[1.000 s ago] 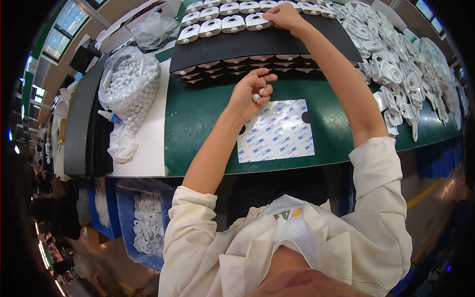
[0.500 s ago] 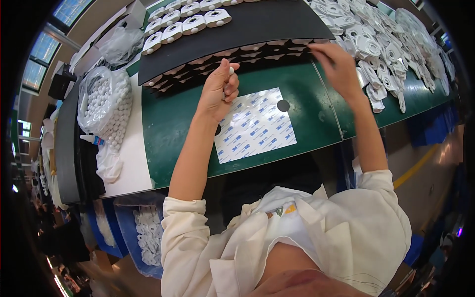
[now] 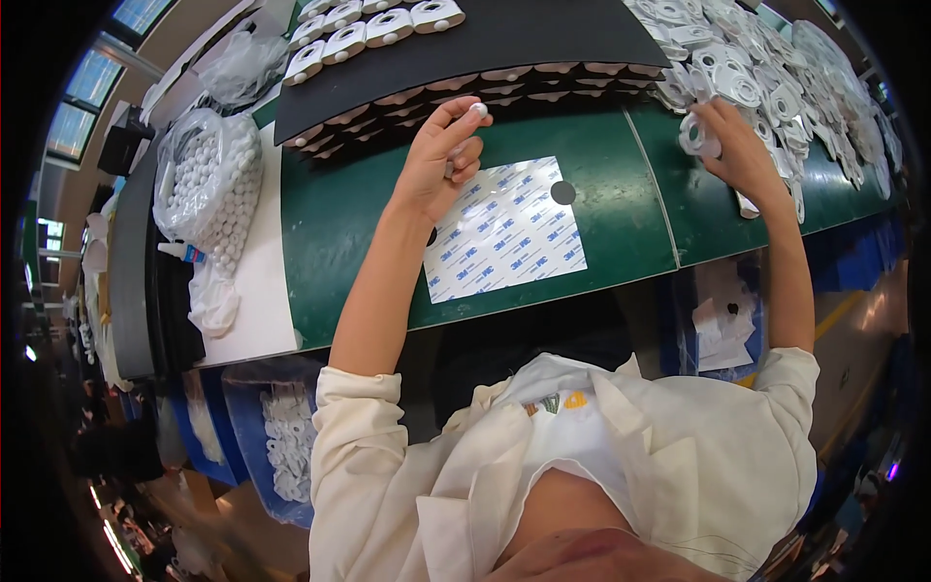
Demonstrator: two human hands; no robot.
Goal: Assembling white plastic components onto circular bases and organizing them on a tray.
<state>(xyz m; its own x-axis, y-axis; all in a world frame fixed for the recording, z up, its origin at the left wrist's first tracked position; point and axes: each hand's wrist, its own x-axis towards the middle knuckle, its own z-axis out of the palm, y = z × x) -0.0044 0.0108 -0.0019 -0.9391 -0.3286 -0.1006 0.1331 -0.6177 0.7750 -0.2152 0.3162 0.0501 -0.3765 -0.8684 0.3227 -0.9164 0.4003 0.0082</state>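
Observation:
My left hand [image 3: 441, 160] is raised over the green table, its fingers closed with a small white ball [image 3: 478, 111] pinched at the tips. Below it lies a white sheet [image 3: 509, 233] with blue print and a black round spot [image 3: 562, 193] at its right edge. At the right, my right hand [image 3: 745, 150] grips a white plastic part with a round opening [image 3: 696, 136], at the near edge of a heap of similar white parts [image 3: 727, 82]. Ahead of my left hand stands a stack of black boards [image 3: 543, 48], with rows of white parts between the layers.
White parts [image 3: 388, 27] stand in rows on the top board. Left are a clear bag of white balls [image 3: 208, 184], a small glue bottle [image 3: 181, 252] and a crumpled plastic bag [image 3: 242, 70]. Blue bins [image 3: 254, 436] with white pieces sit below the table [image 3: 621, 233].
My right hand has moved right, from the boards' right end to the heap, and now has a white part in it. My left hand has shifted slightly, still pinching the ball.

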